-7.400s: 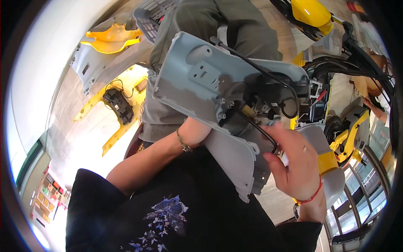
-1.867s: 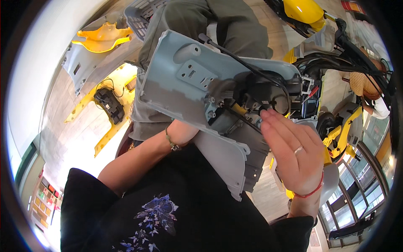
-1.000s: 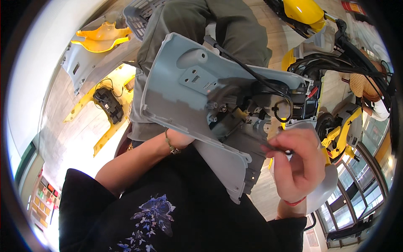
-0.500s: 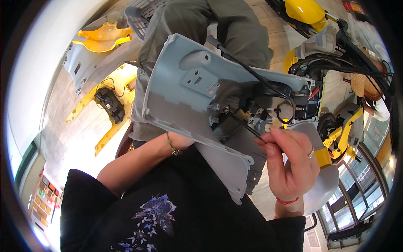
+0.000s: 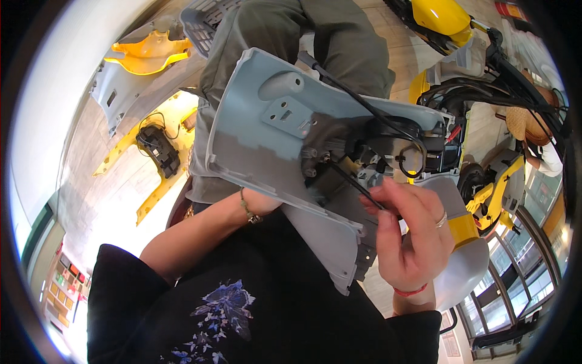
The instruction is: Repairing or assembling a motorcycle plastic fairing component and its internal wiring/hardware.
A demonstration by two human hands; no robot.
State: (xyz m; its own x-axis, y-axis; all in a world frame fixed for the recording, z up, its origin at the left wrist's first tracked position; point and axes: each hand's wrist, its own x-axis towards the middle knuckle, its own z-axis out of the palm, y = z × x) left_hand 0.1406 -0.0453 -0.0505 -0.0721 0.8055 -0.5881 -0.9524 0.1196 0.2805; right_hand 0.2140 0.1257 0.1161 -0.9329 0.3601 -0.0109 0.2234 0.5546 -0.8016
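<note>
A large grey plastic panel (image 5: 267, 139), apparently a scooter body cover, rests across my lap with its hollow inner side up. My left hand (image 5: 265, 204) reaches under its near edge; the panel hides the fingers. To the right of the panel's middle, my right hand (image 5: 418, 236) pinches the end of a thin black rod (image 5: 348, 179) between thumb and fingers. The rod slants up-left, its far end at the fittings inside the panel. A black cable (image 5: 364, 103) crosses the panel's far side and curls into a loop above my right hand.
Yellow and grey body parts (image 5: 151, 54) lie on the floor at left, near a yellow frame piece (image 5: 145, 194) carrying a black unit (image 5: 159, 151). A yellow-and-black scooter (image 5: 445, 24) stands far right. Another person's arm (image 5: 533, 159) shows at the right.
My right hand has shifted slightly left and its fingers have turned around the rod's end. The rod's far end stays at the fittings. My left hand and the panel hold nearly still.
</note>
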